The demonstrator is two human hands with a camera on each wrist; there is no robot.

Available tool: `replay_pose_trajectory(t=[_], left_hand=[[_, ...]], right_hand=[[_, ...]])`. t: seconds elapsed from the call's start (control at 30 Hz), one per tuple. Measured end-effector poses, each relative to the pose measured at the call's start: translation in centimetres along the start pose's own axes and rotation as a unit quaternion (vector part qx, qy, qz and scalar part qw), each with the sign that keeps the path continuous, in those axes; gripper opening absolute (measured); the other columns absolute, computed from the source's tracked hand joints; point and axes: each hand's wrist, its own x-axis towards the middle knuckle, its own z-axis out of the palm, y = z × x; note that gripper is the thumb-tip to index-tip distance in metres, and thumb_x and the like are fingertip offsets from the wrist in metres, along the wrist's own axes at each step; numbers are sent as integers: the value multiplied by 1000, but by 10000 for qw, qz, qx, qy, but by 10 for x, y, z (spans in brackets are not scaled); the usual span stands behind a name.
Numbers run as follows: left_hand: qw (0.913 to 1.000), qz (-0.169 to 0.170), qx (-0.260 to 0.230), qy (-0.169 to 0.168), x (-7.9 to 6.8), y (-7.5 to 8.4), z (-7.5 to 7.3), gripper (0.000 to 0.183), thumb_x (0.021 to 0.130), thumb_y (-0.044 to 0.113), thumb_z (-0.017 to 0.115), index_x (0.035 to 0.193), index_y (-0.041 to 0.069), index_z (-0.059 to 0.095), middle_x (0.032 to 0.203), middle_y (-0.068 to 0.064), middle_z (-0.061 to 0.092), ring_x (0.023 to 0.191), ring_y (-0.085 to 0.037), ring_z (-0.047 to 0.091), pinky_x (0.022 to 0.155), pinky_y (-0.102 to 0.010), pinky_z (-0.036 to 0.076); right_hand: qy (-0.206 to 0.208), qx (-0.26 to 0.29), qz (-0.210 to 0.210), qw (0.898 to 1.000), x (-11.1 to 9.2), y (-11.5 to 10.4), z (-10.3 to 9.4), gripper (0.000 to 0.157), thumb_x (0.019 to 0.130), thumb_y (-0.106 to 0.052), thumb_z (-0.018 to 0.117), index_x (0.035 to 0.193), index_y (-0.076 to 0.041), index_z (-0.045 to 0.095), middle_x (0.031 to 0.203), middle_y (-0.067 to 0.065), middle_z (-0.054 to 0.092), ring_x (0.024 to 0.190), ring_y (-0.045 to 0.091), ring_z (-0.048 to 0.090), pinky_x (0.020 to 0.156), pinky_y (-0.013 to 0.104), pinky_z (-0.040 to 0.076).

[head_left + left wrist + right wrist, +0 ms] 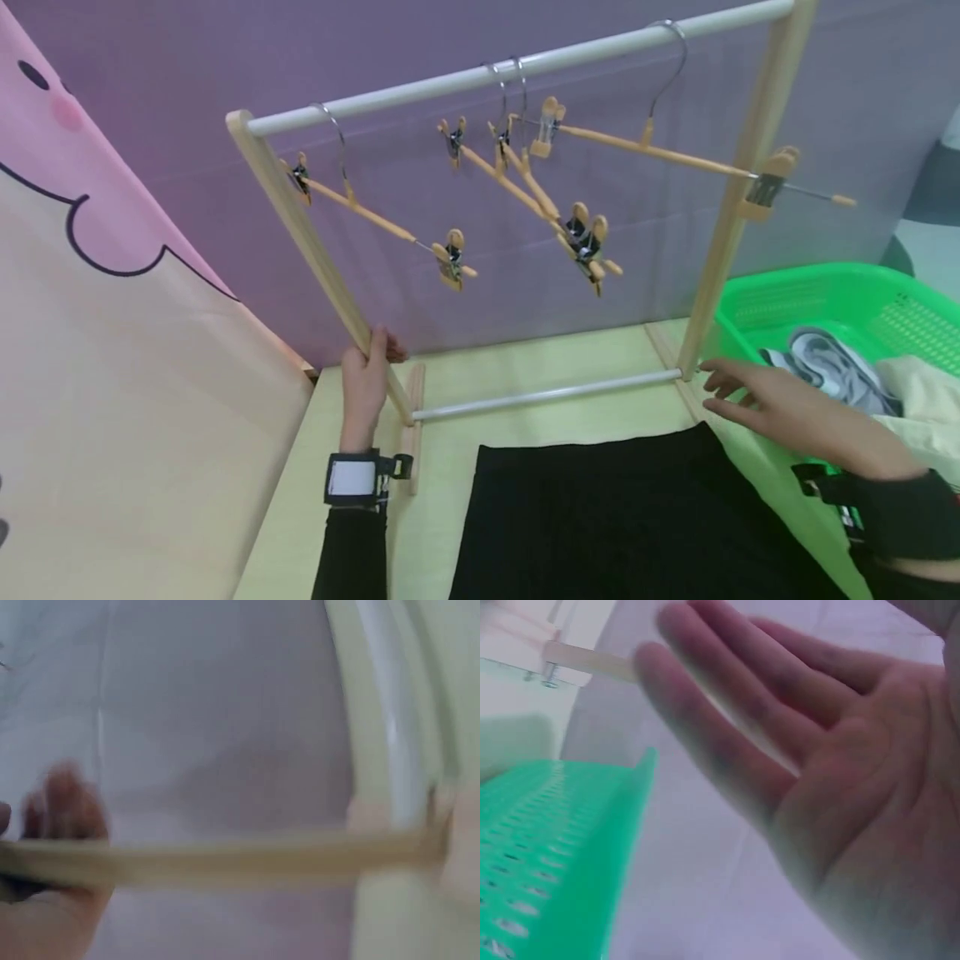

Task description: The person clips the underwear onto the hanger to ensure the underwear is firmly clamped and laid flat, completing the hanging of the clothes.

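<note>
A black garment (630,517) lies flat nearest; beyond, the left hand (365,379) grips the left post (309,250) of the standing clothes rack (450,81); the right hand (791,408) (empty) is near its right post (723,258) — fingers loosely extended; one-sided pulling could skew it; clip hangers (371,215) might slide.

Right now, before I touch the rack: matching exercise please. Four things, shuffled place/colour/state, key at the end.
Things
1 black cloth
2 basket
3 clip hangers
4 top rail

Place, colour or state
A hanging by their hooks
B white, across the upper part of the rack
C green, with fabric in it
D spread flat on the table

Pairs: 1-D, 2-C, 3-A, 4-B
</note>
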Motion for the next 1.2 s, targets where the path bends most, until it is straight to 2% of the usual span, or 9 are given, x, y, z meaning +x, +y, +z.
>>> replay_pose_trajectory(t=[0.07,0.17,0.23,0.33,0.53,0.6,0.73,0.87,1.2], left_hand=[[9993,-43,-358,-76,2,-4,5,47,106,28,46,81,-10,54,65,-9,56,56,-13,54,54,-21,46],[9992,-7,-387,-60,2,-5,9,48,107,23,44,72,-10,45,54,1,42,46,-7,37,44,-20,30],[9994,10,-334,-70,0,3,9,45,107,19,43,71,-8,42,52,4,38,44,-4,33,42,-19,26],[9998,45,-155,-89,-4,16,9,43,107,15,42,70,-7,42,52,5,37,44,-4,32,42,-19,27],[10000,69,36,-25,-8,25,7,40,107,13,42,71,-6,42,53,5,37,45,-3,34,43,-19,29],[10000,66,-15,3,-9,23,7,41,107,13,42,70,-5,42,53,5,37,45,-4,34,43,-19,29],[9999,30,-94,89,-12,20,7,41,107,13,42,68,0,41,53,6,37,45,-4,34,43,-19,30],[9998,14,-121,159,-13,18,7,40,107,15,42,69,3,41,53,5,37,45,-4,34,43,-19,29],[9995,21,-175,249,-9,17,11,40,107,15,43,68,3,42,53,6,39,46,-3,36,44,-19,31]], right_hand=[[394,-55,-31,9992,-3,-2,-6,53,99,-19,63,140,7,43,117,19,65,99,33,66,72,39,56],[1177,-169,-114,9928,-7,-5,-17,55,98,-14,64,143,6,39,117,22,64,96,37,66,71,36,57],[1777,-145,-23,9840,-9,-9,-23,57,98,-12,63,146,3,36,119,23,62,95,37,64,70,22,54],[2527,202,298,9669,-11,-19,-32,59,101,-14,59,152,-4,31,123,25,56,101,40,56,76,17,47],[4134,1005,325,9044,-7,-40,-53,53,101,-14,57,150,-19,38,123,-21,47,111,-6,46,94,8,33],[4535,1122,249,8838,-3,-48,-62,52,100,-14,59,148,-20,41,123,-27,44,113,-10,44,102,11,33],[4901,1386,321,8600,7,-63,-79,52,98,-16,63,146,-19,42,128,-21,47,122,-1,48,107,17,36],[5060,1621,172,8470,18,-73,-92,54,93,-15,68,143,-18,46,129,-16,50,122,4,51,107,20,39],[5058,1953,-360,8395,39,-81,-100,46,92,-10,70,135,-13,54,122,-8,61,114,9,59,100,21,47]])
